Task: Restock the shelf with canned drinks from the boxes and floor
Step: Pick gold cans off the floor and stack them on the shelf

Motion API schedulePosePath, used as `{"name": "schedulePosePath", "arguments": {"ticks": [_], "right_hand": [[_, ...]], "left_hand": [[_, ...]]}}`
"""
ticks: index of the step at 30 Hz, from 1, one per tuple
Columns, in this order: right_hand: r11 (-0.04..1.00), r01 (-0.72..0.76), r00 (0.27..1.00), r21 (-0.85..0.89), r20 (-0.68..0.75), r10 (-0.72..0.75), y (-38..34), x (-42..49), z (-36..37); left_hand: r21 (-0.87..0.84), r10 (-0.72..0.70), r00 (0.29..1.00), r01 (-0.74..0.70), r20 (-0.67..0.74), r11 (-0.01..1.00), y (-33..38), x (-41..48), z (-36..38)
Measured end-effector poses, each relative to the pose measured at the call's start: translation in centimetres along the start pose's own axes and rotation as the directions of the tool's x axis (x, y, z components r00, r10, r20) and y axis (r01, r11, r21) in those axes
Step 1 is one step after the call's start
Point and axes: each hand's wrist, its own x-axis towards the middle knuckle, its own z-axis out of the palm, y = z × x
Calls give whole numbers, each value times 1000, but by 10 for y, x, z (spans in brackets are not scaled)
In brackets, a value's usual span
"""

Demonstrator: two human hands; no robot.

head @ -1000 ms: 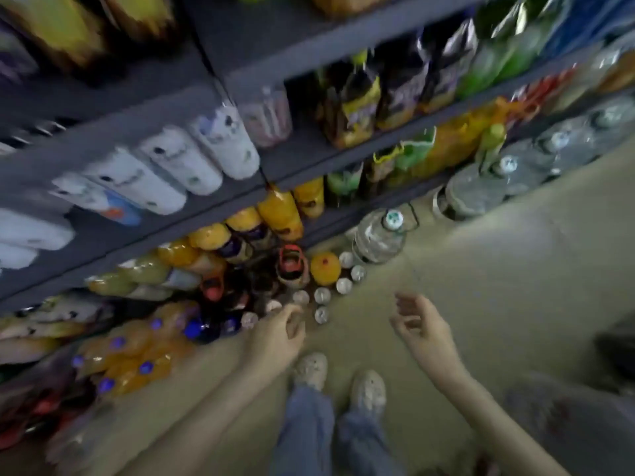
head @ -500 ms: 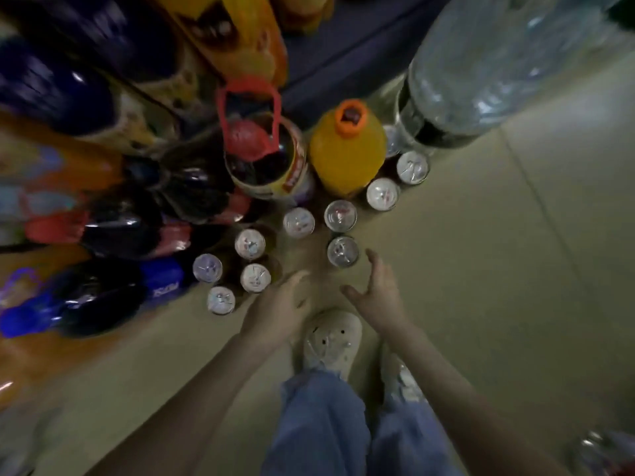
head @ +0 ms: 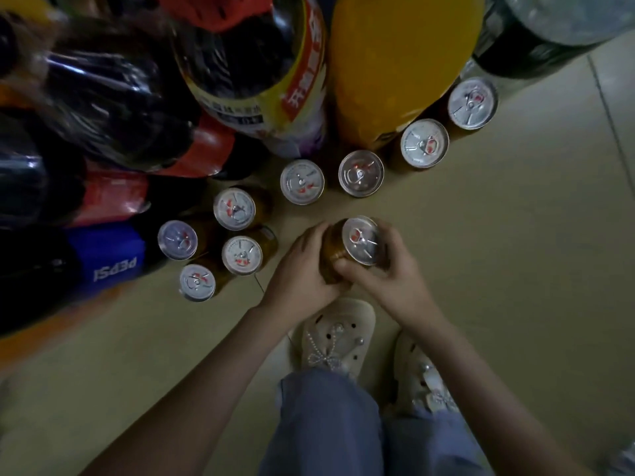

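Held can [head: 360,240]: amber-brown body, silver lid with a pull tab and a red mark. It is tilted with the lid facing up, in front of the standing cans and above the person's shoes. Its base is hidden.
Left grip [head: 302,266]: clenched on the can body from the left side, fingers wrapped around it.
Right grip [head: 388,269]: grasping the same can, thumb on the body just below the rim, fingers curled over the far side.
Left can group [head: 234,208]: four matching cans, upright, packed close together beside the Pepsi bottle [head: 103,266].
Right can row [head: 424,143]: four matching cans, upright, in a diagonal line rising to the right.
Large bottles: dark cola bottles with red labels [head: 113,197], a dark bottle with a yellow and red label [head: 261,80], an orange bottle [head: 395,56], a clear water bottle [head: 567,15]. All stand directly behind the cans.
Shoes [head: 338,334]: cream clogs with a bead bow, below blue jeans [head: 330,424].
Floor [head: 515,235]: beige tiles with thin joints, dim light.
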Motion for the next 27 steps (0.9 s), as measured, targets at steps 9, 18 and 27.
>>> {"name": "schedulePosePath", "arguments": {"ticks": [9,18,27], "right_hand": [[964,66,954,-258,-268,-137,27,80,20],[988,71,925,-134,-362,-116,6,55,19],[986,20,961,168,-276,28,-238,-195,-59]], "left_hand": [[-387,-251,968,223,-23,895,2,-29,-37],[-450,-235,970,182,-64,874,30,-68,-67],[-345,-164,985,137,-50,929,196,-216,-180]]}}
